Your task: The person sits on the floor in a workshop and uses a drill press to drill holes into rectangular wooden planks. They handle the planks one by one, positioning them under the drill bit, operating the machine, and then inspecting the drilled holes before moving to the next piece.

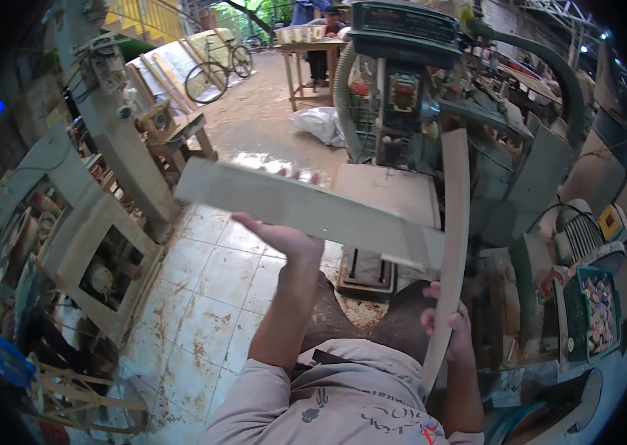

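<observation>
A wide, flat pale board (306, 210) lies across the space in front of me, tilted down to the right. My left hand (293, 241) holds it from beneath; fingertips show past its far edge and the thumb sticks out along the near side. A long, narrow wooden strip (456, 200) stands steeply at the right, looking curved in this view. The fingers of my right hand (453, 326) are closed round its lower part. The right end of the board meets or overlaps the strip; whether they touch I cannot tell.
A bandsaw-like machine (405, 44) with a pale table (395, 189) stands straight ahead. At the right are a green crate (594, 311) of small pieces and a motor (582, 233). A machine frame (98, 252) stands left. Farther off are a bicycle (217, 70) and a person at a wooden table (310, 47).
</observation>
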Demonstrator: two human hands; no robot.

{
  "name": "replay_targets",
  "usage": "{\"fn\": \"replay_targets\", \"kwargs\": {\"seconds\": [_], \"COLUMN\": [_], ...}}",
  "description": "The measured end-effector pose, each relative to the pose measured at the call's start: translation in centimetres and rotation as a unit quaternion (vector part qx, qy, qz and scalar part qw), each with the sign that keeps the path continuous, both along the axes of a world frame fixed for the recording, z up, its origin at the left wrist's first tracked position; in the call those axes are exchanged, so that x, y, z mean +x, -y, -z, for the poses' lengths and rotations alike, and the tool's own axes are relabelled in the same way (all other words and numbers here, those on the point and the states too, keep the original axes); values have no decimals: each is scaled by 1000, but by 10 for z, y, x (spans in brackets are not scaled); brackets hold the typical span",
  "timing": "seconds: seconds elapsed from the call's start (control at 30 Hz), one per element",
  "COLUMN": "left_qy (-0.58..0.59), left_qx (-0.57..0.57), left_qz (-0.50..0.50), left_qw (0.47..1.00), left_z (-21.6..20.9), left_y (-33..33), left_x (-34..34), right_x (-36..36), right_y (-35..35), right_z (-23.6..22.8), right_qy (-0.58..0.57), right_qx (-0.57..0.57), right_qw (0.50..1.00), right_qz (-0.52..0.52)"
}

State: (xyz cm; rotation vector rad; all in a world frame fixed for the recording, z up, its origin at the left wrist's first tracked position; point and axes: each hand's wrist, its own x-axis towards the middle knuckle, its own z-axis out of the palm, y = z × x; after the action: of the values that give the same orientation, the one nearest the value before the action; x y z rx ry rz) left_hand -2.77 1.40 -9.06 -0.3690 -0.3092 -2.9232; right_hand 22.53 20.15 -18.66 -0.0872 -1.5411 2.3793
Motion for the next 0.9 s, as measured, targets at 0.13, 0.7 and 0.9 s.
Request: {"fn": "replay_targets", "kwargs": {"seconds": [0.13, 0.7, 0.9], "left_qy": [38, -161, -192], "left_qx": [18, -560, -491], "left_qz": [-59, 460, 166], "left_qw": [997, 670, 834], "left_z": [-4, 103, 44], "left_y": [-7, -17, -7], "left_x": [7, 88, 82], "right_x": [-10, -47, -49], "right_y": [21, -24, -39], "right_z": [-31, -73, -101], "right_qy": [-58, -97, -66], "right_qx": [-108, 71, 194], "right_qw": [991, 979, 976], "right_qz": [-55, 162, 76]}}
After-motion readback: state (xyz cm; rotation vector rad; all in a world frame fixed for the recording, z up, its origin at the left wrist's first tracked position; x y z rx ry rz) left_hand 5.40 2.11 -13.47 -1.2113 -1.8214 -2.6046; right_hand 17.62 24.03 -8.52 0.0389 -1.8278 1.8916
